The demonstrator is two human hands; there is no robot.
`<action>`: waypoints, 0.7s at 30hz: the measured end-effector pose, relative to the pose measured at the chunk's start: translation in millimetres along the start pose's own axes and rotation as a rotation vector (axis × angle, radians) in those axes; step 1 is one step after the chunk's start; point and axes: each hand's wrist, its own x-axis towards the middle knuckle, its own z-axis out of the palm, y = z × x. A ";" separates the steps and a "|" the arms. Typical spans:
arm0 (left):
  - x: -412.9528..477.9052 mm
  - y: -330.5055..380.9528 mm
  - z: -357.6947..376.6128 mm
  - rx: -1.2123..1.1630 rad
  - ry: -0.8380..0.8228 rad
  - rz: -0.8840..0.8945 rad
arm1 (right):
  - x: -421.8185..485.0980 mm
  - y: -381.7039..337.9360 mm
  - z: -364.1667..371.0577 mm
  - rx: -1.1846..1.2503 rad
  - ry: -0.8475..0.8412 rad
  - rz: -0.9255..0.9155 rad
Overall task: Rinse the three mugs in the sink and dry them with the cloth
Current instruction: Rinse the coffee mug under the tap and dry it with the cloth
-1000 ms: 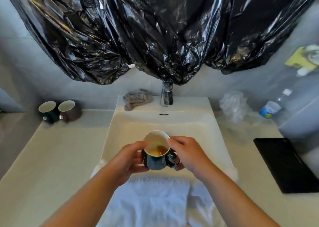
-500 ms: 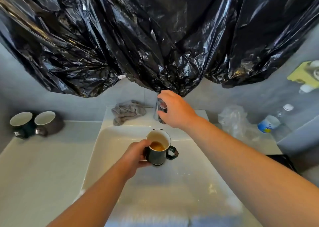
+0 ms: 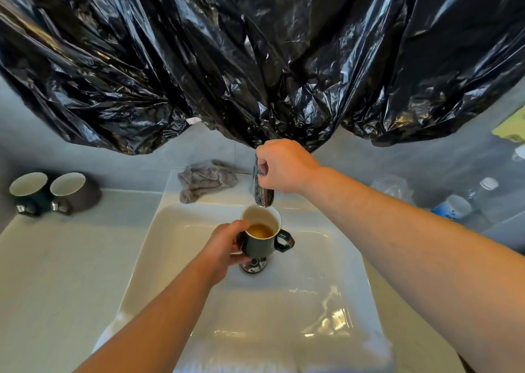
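Note:
My left hand (image 3: pixel 225 249) grips a dark green mug (image 3: pixel 260 243) with brown liquid inside, held upright over the white sink (image 3: pixel 326 287) just under the chrome tap (image 3: pixel 262 195). My right hand (image 3: pixel 282 166) is curled round the top of the tap. Two more mugs, a dark green mug (image 3: pixel 27 192) and a brown mug (image 3: pixel 75 192), stand on the counter at the far left. A crumpled grey cloth (image 3: pixel 206 179) lies on the sink's back ledge, left of the tap. No water is visible running.
Black plastic sheeting (image 3: pixel 255 54) hangs low over the back wall, touching the tap's top. A chrome drain (image 3: pixel 254 266) sits below the held mug. A plastic bottle (image 3: pixel 460 205) and a clear bag (image 3: pixel 393 186) lie at the right. A white towel (image 3: pixel 284 364) covers the sink's front edge.
My right hand left the mug and reached up to the tap, now gripping its top. My left hand carried the mug forward under the spout.

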 end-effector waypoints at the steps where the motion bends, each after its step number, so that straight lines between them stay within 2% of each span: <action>1: 0.4 0.5 0.2 -0.002 0.000 0.001 | 1.8 0.4 -1.8 -0.003 -0.005 -0.001; 11: 5.0 0.3 0.3 0.004 -0.006 0.004 | 16.4 4.0 -22.0 0.085 -0.053 0.061; 18: 6.0 -1.3 1.2 -0.016 -0.012 -0.001 | 19.9 7.5 -25.7 0.120 -0.074 0.035; 20: 6.6 -2.3 1.8 -0.020 -0.014 0.001 | 5.7 9.3 -17.6 0.209 0.013 0.060; 21: 7.9 -3.4 1.9 -0.030 -0.011 0.002 | -8.2 8.5 -9.1 0.243 0.151 0.064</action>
